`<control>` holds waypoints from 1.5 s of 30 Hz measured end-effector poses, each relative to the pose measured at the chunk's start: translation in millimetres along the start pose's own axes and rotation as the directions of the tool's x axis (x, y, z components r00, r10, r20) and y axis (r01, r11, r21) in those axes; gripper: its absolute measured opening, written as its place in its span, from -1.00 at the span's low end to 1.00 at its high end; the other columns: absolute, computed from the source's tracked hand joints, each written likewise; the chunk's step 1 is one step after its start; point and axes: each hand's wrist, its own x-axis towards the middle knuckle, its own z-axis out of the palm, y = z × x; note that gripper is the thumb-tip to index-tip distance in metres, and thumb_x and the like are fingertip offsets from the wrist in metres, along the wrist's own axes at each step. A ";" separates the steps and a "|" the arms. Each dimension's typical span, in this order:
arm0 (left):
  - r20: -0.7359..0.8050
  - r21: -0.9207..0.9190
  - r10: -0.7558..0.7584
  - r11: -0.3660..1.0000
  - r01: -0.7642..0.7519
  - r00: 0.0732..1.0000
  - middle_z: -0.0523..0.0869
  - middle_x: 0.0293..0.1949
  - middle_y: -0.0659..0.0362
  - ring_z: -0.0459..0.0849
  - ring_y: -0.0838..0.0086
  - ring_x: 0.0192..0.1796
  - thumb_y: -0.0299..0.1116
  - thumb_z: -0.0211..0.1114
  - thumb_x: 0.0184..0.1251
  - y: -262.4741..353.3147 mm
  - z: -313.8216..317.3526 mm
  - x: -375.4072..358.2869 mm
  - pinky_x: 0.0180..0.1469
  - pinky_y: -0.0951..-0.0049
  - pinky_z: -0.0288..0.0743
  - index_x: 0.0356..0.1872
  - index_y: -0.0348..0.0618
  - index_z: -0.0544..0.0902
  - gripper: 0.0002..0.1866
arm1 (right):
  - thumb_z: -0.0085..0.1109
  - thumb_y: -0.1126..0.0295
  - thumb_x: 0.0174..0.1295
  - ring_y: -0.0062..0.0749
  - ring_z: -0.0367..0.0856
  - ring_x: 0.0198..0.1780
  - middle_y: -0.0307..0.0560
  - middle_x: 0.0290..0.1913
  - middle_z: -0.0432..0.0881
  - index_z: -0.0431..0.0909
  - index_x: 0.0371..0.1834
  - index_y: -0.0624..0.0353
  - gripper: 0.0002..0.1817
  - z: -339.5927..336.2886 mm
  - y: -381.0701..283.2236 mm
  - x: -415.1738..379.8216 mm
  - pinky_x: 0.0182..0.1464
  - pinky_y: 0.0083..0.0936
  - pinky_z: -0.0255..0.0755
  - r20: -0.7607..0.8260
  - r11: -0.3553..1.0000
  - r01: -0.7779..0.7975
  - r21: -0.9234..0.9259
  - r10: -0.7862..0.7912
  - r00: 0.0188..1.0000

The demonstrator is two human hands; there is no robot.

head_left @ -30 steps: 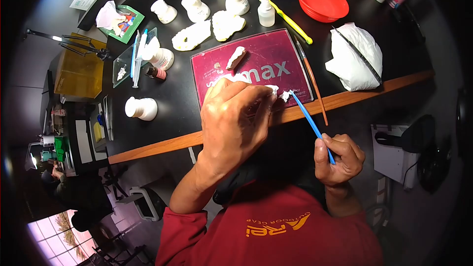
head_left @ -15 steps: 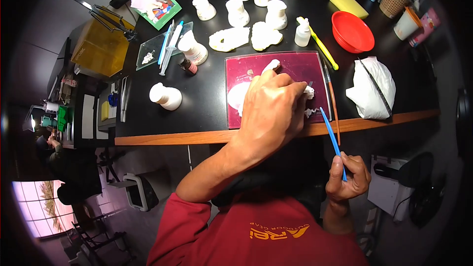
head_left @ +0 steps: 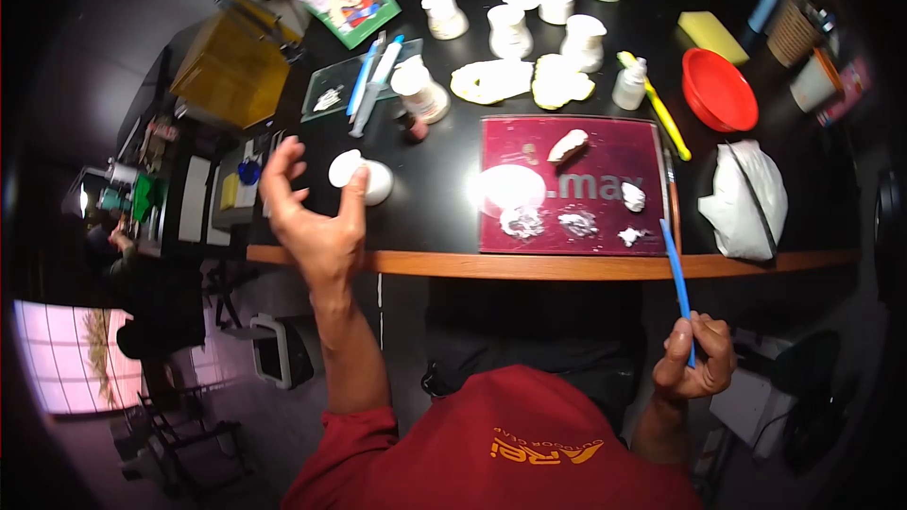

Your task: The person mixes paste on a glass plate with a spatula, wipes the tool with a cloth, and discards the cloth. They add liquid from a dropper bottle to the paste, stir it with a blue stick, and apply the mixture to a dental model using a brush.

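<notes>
My left hand [head_left: 318,217], with its fingers spread, is beside a small white jar [head_left: 376,181], thumb overlapping it in this view. My right hand [head_left: 695,356] pinches a slim blue plastic stick [head_left: 677,269], whose tip points up to the near right corner of a maroon slab [head_left: 605,132]. On the slab lie an elongated white piece [head_left: 568,146], a white lump [head_left: 634,196], a small white scrap [head_left: 631,236] and smeared white paste [head_left: 577,224]. Brushes [head_left: 672,194] rest along its right edge.
Behind the slab stand several white jars [head_left: 510,35], two white moulded pieces [head_left: 491,82] and a dropper bottle [head_left: 629,87]. A red bowl [head_left: 720,92] and a white cloth bundle [head_left: 748,203] are right; a glass plate [head_left: 326,99] with syringes [head_left: 375,85] is left. Another person [head_left: 118,255] sits far left.
My left hand has left the slab, moved left to the white jar and opened, uncovering the white lumps. The view has shifted. My right hand still holds the blue stick.
</notes>
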 end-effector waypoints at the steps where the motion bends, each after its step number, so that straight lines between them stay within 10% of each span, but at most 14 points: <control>1: 0.068 -0.056 -0.033 0.998 0.036 0.997 0.71 0.25 0.07 0.63 0.37 0.25 -0.29 0.66 0.21 -9.2 -0.8 -2.1 0.21 0.31 0.42 0.39 -0.21 0.58 -0.29 | 0.29 0.63 0.22 -0.40 0.49 -0.58 -0.07 -0.52 0.56 0.65 -0.22 0.33 -0.91 1.0 2.3 -0.8 -0.52 -0.50 0.37 -0.008 1.000 -0.002 0.009 0.002 1.000; 8: 0.306 -0.196 -0.122 0.963 0.187 0.944 0.77 0.21 -0.02 0.71 0.43 0.19 -0.42 0.42 0.49 -24.0 6.1 -14.2 0.31 0.37 0.56 0.53 -0.36 0.46 -0.36 | 0.22 0.65 0.27 -0.49 0.43 -0.61 -0.12 -0.57 0.50 0.63 -0.18 0.39 -0.90 10.1 0.9 3.9 -0.52 -0.54 0.30 -0.039 0.999 0.028 -0.025 -0.029 0.999; 15: 0.251 -0.794 -0.162 0.530 0.299 0.954 0.68 -0.09 -0.03 0.70 0.34 -0.05 -0.37 0.07 0.46 -21.1 6.9 -16.6 0.14 0.29 0.65 0.59 -0.46 0.24 -0.30 | 0.18 0.68 0.31 -0.55 0.40 -0.61 -0.06 -0.49 0.51 0.63 -0.09 0.45 -0.85 11.4 5.9 3.4 -0.57 -0.62 0.21 -0.057 1.000 0.012 -0.002 -0.012 0.998; 28: 0.075 -0.562 0.091 0.826 -0.033 0.993 0.72 -0.47 0.02 0.74 0.39 -0.37 0.27 -0.22 0.74 -9.8 -6.5 -27.9 -0.31 0.43 0.60 0.19 -0.50 0.63 -0.15 | 0.18 0.71 0.39 -0.58 0.37 -0.58 0.00 -0.42 0.55 0.64 -0.11 0.48 -0.91 13.3 4.9 4.5 -0.57 -0.67 0.19 -0.098 1.000 -0.025 -0.014 0.024 0.995; 45: -0.005 -0.618 0.131 0.779 -0.106 0.991 0.71 -0.44 -0.01 0.73 0.40 -0.39 0.20 -0.10 0.69 -18.6 -1.5 -31.4 -0.31 0.44 0.59 0.20 -0.56 0.63 -0.20 | 0.19 0.71 0.39 -0.58 0.39 -0.58 -0.03 -0.42 0.54 0.64 -0.12 0.48 -0.92 14.0 2.5 5.0 -0.57 -0.67 0.20 -0.079 1.000 -0.017 0.000 0.017 0.997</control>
